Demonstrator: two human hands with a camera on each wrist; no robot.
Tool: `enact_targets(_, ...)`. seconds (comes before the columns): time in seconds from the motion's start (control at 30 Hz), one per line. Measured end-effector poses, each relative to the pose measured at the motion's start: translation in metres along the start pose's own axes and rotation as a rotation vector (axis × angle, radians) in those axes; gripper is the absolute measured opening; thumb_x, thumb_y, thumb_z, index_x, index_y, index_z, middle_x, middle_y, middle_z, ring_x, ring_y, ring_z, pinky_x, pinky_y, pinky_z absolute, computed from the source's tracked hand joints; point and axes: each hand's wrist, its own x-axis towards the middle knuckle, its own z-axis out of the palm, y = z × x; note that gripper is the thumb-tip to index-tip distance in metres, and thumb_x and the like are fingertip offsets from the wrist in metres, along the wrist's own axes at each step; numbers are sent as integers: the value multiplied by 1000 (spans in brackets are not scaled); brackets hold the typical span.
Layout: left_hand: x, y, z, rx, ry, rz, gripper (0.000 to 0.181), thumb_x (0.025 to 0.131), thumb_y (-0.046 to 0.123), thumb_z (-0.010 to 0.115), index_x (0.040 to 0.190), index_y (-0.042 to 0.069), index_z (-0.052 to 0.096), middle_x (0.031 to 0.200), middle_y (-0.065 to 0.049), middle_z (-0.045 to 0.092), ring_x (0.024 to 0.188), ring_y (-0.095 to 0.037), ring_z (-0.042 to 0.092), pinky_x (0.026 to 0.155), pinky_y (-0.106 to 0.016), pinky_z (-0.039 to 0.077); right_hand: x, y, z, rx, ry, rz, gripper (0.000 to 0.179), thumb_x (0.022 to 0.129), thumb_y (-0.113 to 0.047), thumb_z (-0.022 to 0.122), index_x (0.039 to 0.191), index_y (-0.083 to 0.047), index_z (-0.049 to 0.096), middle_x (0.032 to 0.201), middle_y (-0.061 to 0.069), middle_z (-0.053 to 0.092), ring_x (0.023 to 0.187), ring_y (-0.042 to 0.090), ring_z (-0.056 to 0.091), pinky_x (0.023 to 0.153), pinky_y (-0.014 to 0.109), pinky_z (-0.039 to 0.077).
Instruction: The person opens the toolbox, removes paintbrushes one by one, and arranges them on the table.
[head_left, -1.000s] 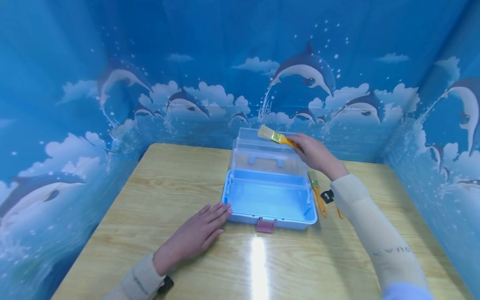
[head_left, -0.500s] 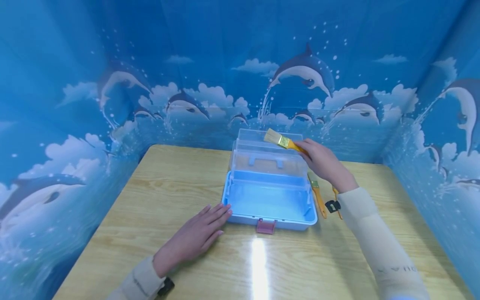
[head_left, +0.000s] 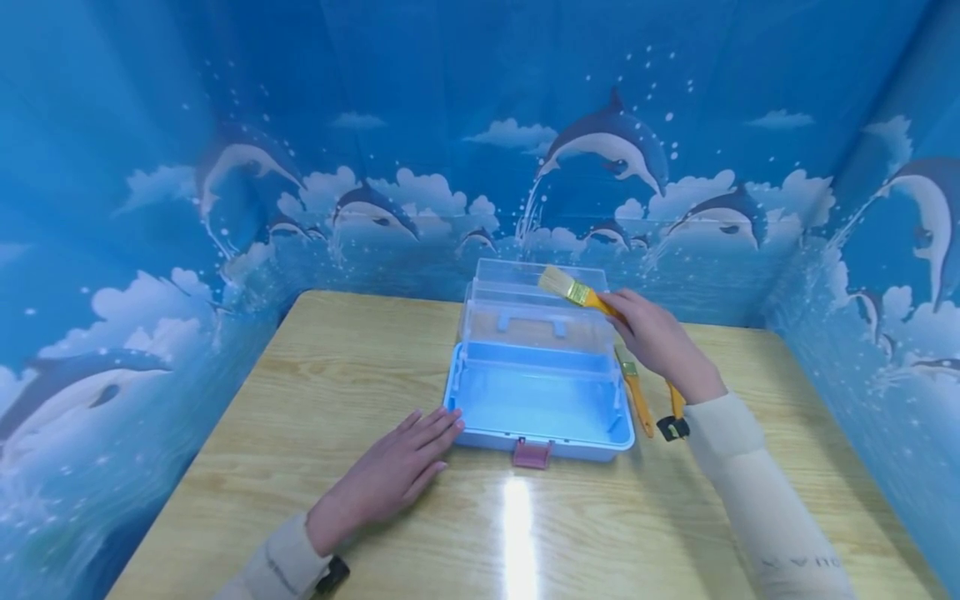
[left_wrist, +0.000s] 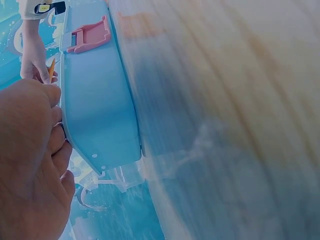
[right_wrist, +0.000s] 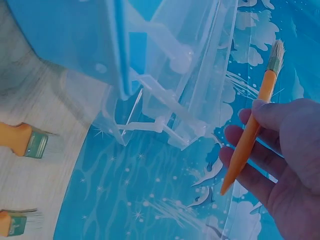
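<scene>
My right hand [head_left: 656, 337] pinches the orange handle of a flat paintbrush [head_left: 576, 292], its pale bristles pointing left. The brush is held in the air over the right part of the clear, raised trays of a light blue toolbox [head_left: 540, 400]. In the right wrist view the same paintbrush [right_wrist: 252, 122] lies between thumb and fingers, seen edge-on. My left hand [head_left: 390, 467] lies with fingers extended, their tips touching the toolbox's front left corner. The toolbox stands opened, with a pink latch [head_left: 531, 452] hanging at its front.
A second paintbrush [head_left: 636, 392] lies on the wooden table [head_left: 337, 367] along the toolbox's right side. Another orange-handled brush [head_left: 677, 398] is partly hidden behind my right wrist. A curtain [head_left: 420, 108] printed with dolphins surrounds the table at the back and sides.
My right hand has moved a little right and down toward me, carrying the paintbrush with it. My left hand and the toolbox have stayed in place.
</scene>
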Motion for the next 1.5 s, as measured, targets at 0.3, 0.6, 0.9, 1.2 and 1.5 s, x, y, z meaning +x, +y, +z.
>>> enact_targets(0.3, 1, 2, -1, 4, 15, 3, 56, 99, 30, 44, 148, 16, 23, 155, 1, 18, 142, -18, 18, 114, -47, 20, -13, 3, 2, -7, 17, 34, 46, 97, -16, 51, 141, -17, 41, 114, 5, 56, 94, 21, 56, 77, 41, 53)
enact_targets(0.6, 1, 3, -1, 13, 3, -4, 56, 99, 31, 43, 148, 17, 23, 155, 2, 17, 142, -17, 16, 115, -46, 18, -21, 8, 6, 51, -17, 66, 45, 97, -16, 50, 140, -14, 41, 115, 4, 54, 97, 19, 55, 76, 38, 53)
enact_targets(0.9, 0, 3, -2, 7, -15, -24, 56, 99, 33, 41, 149, 19, 20, 156, 4, 14, 142, -15, 14, 116, -44, 16, -26, 9, 9, 56, -24, 89, 43, 96, -15, 51, 138, -11, 43, 119, 6, 54, 104, 22, 55, 83, 43, 53)
enact_targets(1.2, 1, 3, -3, 5, -14, -22, 56, 99, 33, 42, 149, 18, 21, 156, 3, 15, 142, -16, 14, 116, -45, 16, -33, 13, 9, 45, -32, 90, 43, 96, -15, 51, 139, -10, 42, 120, 7, 54, 108, 24, 54, 86, 45, 52)
enact_targets(1.5, 0, 3, -3, -5, -13, -13, 55, 100, 32, 40, 149, 17, 21, 156, 3, 15, 142, -16, 14, 116, -44, 15, -45, 18, 11, 27, -4, 110, 43, 96, -12, 52, 138, -9, 43, 121, 8, 54, 109, 27, 53, 89, 49, 50)
